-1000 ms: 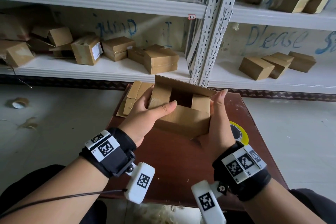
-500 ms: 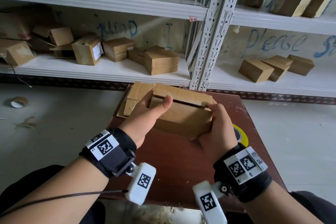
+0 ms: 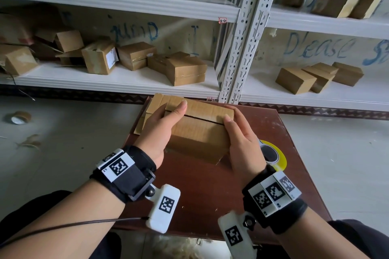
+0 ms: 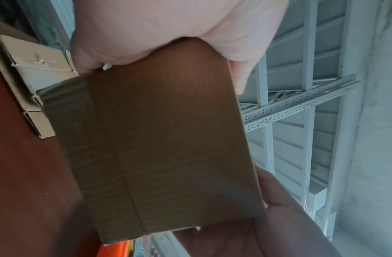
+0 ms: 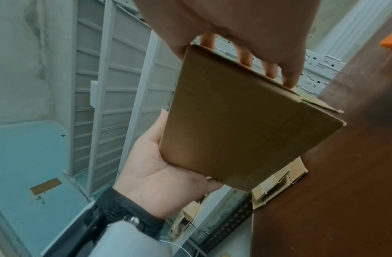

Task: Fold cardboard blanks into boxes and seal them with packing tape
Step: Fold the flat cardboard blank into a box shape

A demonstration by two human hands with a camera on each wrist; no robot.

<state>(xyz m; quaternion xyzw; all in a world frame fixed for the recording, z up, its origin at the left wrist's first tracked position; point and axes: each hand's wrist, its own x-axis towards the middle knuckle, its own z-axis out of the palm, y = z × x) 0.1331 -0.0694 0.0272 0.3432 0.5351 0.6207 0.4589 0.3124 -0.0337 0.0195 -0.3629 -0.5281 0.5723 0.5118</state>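
Shelving backs the brown worktop (image 3: 210,191); left hand (image 3: 160,130) and right hand (image 3: 242,141) clasp the box (image 3: 197,130), flaps closed. Next, probably, taping with the roll (image 3: 273,153) near the right edge.

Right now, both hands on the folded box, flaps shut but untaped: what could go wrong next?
1. The box flaps meet at an open seam with no tape on it; if either thumb lifts, they may spring open.
2. The tape roll lies behind the right hand; reaching for it leaves only the left hand holding.
3. The box is tilted over the table, so it could slip.
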